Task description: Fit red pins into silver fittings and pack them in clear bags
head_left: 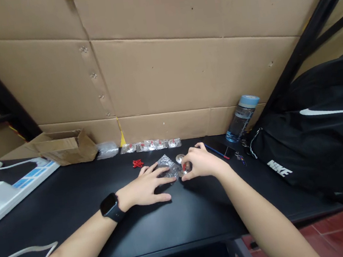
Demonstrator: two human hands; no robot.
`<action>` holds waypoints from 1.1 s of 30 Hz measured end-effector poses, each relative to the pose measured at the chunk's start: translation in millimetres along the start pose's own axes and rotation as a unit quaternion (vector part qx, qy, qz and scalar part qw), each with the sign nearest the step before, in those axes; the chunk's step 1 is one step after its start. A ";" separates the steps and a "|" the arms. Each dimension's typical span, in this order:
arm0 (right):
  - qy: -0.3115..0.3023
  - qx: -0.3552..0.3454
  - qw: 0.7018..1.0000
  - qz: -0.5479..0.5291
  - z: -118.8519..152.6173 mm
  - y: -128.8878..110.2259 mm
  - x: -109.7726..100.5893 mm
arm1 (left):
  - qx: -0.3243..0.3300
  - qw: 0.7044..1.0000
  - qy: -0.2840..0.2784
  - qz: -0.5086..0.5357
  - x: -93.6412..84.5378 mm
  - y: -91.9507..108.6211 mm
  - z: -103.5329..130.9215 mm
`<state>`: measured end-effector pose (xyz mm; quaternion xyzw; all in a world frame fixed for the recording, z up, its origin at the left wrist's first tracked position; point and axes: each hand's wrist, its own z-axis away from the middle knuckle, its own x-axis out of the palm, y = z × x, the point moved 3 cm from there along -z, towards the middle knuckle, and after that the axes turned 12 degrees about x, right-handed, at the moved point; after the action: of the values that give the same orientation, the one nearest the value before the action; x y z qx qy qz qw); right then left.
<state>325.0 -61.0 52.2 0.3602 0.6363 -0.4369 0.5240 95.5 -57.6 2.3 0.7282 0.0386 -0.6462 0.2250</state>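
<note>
My left hand [149, 185] lies with its fingers spread on a clear plastic bag [165, 161] on the black table. My right hand [200, 162] curls its thumb and fingers around a small shiny round piece with a red part [184, 168], at the bag's right edge. Whether that piece is partly inside the bag I cannot tell. Just behind it sits another silver disc [180, 158]. To the left lies a small pile of red pieces [138, 163]. Along the back, several bagged silver discs with red parts [152, 145] stand in a row.
An open cardboard box [68, 147] and flat clear bags [107, 150] are at the back left, near a white power strip [17, 190]. On the right are a dark phone [220, 146], a blue pen [216, 151], keys [240, 158], a water bottle [242, 118] and a black backpack [319, 137].
</note>
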 end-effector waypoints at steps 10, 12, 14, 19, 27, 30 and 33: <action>0.013 0.018 1.000 -0.002 -10.1 -6.0 18.9 | 0.004 1.000 -0.027 -0.001 5.2 8.2 -3.6; 0.000 0.015 1.000 -0.022 -11.6 -2.9 19.6 | 0.004 1.000 -0.027 -0.003 4.7 7.7 -3.8; -0.019 0.005 0.999 -0.044 -12.7 0.0 20.6 | 0.004 1.000 -0.026 -0.004 4.7 7.3 -4.0; -0.002 0.015 0.998 -0.064 -15.7 2.0 24.4 | 0.004 1.000 -0.019 0.007 4.3 6.3 -3.1; 0.108 0.045 0.991 -0.063 -19.2 -18.2 41.4 | 0.006 1.000 -0.006 0.024 1.7 1.5 2.3; 0.140 0.065 0.986 -0.066 -24.1 -24.1 53.2 | 0.012 1.000 -0.013 0.018 1.6 1.1 4.3; 0.155 0.078 0.983 -0.061 -28.2 -23.3 57.1 | 0.027 0.999 -0.010 0.015 -4.7 0.0 7.2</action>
<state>282.8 -42.9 2.3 0.4234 0.6945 -0.4556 0.3618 88.1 -59.2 6.4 0.7278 0.0080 -0.6510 0.2156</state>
